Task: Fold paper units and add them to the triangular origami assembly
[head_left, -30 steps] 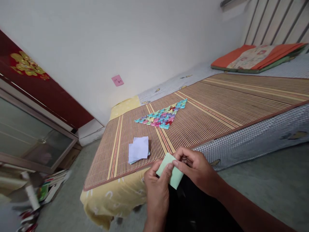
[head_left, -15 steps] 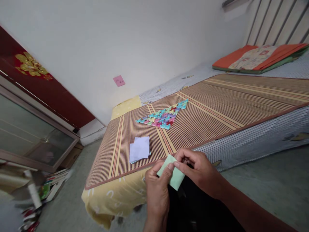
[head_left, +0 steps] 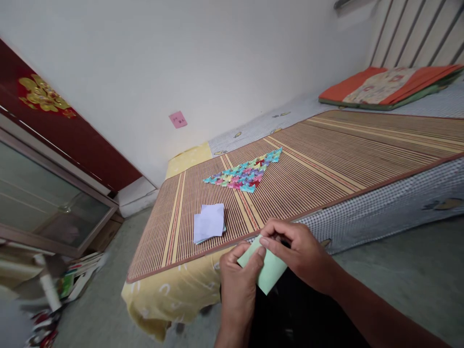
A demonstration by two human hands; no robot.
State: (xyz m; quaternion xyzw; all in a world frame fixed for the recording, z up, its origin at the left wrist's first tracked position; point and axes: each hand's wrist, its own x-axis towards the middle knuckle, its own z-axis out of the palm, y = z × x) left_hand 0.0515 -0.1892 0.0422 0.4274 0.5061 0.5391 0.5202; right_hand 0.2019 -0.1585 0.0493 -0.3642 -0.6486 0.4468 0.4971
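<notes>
A light green sheet of paper (head_left: 271, 271) is held between my two hands, close to the bed's front edge. My left hand (head_left: 239, 275) pinches its left side, thumb lying on top. At the upper edge, my right hand (head_left: 293, 249) grips the sheet between thumb and index finger. The fingers behind the paper are hidden. On the bamboo mat (head_left: 300, 188) lies a small stack of pale lilac paper sheets (head_left: 210, 222), left of my hands. Farther back rests a triangular arrangement of small folded paper pieces (head_left: 242, 171) in many colours.
An orange folded quilt (head_left: 384, 87) lies at the bed's far right. A pink note (head_left: 178, 119) is stuck on the white wall. To the left are a glass-fronted cabinet (head_left: 47, 198) and books (head_left: 81, 275) near the floor.
The green paper has turned and shows a wider face, its lower corner now farther down. My right hand has shifted slightly up and left along its edge.
</notes>
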